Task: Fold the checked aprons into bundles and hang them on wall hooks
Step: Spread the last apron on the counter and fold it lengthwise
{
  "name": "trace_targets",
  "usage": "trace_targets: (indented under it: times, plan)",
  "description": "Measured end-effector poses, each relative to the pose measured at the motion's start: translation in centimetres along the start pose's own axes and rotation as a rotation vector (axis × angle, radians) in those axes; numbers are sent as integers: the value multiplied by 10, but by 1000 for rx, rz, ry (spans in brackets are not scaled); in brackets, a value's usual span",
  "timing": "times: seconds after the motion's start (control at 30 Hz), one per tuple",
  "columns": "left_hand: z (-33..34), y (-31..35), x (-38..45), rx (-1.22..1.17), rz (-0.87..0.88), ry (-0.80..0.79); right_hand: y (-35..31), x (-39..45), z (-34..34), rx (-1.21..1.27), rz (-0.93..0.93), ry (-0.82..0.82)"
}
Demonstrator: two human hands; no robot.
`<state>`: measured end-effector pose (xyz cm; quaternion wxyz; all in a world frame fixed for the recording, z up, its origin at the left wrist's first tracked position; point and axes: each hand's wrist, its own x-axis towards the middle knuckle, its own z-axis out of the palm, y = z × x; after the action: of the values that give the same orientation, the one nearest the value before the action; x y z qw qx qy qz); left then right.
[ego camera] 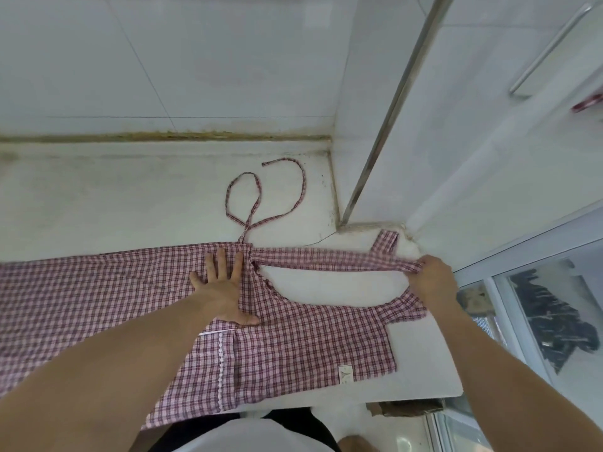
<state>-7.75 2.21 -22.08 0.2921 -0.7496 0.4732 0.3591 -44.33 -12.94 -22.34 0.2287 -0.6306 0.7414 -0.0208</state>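
Fingers (224, 261) of your left hand (225, 288) are spread straight and pressed flat on the checked apron (293, 334), right where the tie string (257, 203) leaves the cloth's far edge. Your right hand (432, 278) is curled around the end of the apron's neck strap (326, 257), pinching it between thumb and fingers and holding it stretched out to the right of the apron's body. That apron lies mostly flat on the white counter (114, 197), its lace-trimmed pocket (218, 370) near the front edge below your left hand, and its long side runs off to the left. Beyond the apron, the tie string loops loosely on the counter toward the tiled wall (163, 60). Right of the apron, a metal rail (391, 109) rises from the counter corner.
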Motion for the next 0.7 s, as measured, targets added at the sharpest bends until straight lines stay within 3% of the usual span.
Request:
trace_targets:
  times: [0.13, 0.33, 0.53, 0.7]
  plan:
    - [0, 1, -2, -1, 7, 9, 24, 11, -14, 10, 125, -84]
    - [4, 0, -2, -14, 21, 35, 35, 12, -47, 435, 393, -362]
    - [14, 2, -3, -24, 68, 75, 43, 10, -36, 725, 443, -249]
    - [20, -3, -1, -126, 120, 199, 61, 22, -19, 992, 623, -270]
